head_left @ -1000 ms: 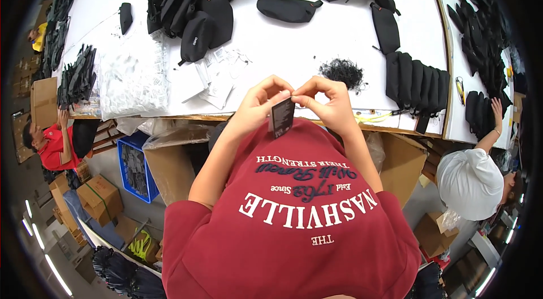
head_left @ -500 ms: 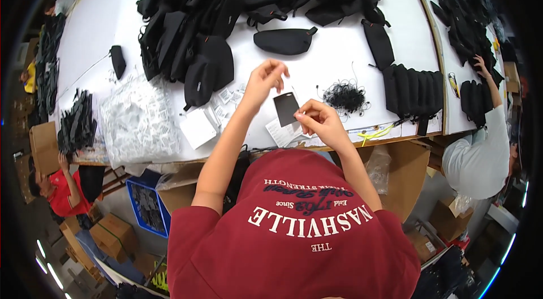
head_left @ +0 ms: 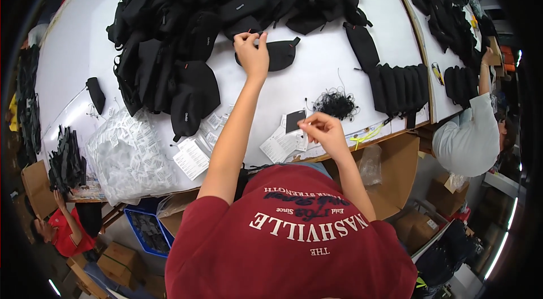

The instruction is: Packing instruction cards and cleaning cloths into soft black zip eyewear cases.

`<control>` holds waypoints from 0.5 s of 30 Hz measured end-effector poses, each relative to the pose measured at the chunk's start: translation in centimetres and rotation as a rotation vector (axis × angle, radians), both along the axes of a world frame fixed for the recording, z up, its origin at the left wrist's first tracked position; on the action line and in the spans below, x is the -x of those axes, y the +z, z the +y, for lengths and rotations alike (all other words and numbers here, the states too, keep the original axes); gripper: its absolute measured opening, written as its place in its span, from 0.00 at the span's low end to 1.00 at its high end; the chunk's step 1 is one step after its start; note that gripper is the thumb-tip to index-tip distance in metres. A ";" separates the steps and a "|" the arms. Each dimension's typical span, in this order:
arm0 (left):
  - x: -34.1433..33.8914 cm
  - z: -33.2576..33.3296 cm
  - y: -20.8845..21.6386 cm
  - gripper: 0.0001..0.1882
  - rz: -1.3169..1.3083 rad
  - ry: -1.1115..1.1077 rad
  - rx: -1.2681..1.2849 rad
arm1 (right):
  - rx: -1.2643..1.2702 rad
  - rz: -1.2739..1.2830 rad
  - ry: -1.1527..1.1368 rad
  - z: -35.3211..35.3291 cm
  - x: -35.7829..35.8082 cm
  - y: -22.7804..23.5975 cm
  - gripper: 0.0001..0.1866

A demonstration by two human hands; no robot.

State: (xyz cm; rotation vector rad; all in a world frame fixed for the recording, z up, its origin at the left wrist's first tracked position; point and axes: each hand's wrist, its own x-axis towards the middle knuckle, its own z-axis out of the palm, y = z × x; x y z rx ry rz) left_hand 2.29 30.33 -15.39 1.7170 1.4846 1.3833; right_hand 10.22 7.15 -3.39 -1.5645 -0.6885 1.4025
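While the right hand (head_left: 326,131) is pinching a black card (head_left: 293,120) by its edge, white leaflets (head_left: 277,145) are lying at the card's seven o'clock. The left hand (head_left: 252,56) is curling its fingers over part of a black pouch (head_left: 283,55), which is showing at that hand's three o'clock, with a heap of pouches (head_left: 226,5) spreading at eleven; whether those fingers are gripping it, I cannot tell. Probably the step in hand is fetching this pouch; the next move is seemingly calling for a sure pinch, the card staying steady.
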 end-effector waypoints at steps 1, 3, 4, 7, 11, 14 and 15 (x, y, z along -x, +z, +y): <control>1.3 -1.0 0.8 0.12 0.007 -0.042 -0.008 | -0.008 -0.016 -0.015 0.2 -0.1 -0.1 0.06; 3.2 -3.0 2.9 0.10 0.014 -0.085 -0.010 | -0.035 -0.051 -0.044 0.5 -0.2 -0.6 0.06; 4.1 -4.2 3.8 0.09 -0.057 -0.167 0.127 | -0.029 -0.046 -0.042 0.7 -0.3 -0.9 0.06; 5.7 -8.3 6.1 0.07 -0.211 -0.328 0.347 | -0.075 -0.232 0.008 1.0 -0.2 -1.3 0.06; 7.1 -13.1 6.8 0.11 -0.403 -0.562 0.595 | -0.178 -0.531 0.033 1.1 0.2 -1.7 0.06; 7.5 -15.5 7.6 0.12 -0.409 -0.659 0.788 | -0.222 -0.648 0.069 0.4 0.3 -1.7 0.05; 7.4 -16.1 7.6 0.12 -0.416 -0.664 0.804 | -0.220 -0.643 0.075 -0.1 0.2 -1.8 0.05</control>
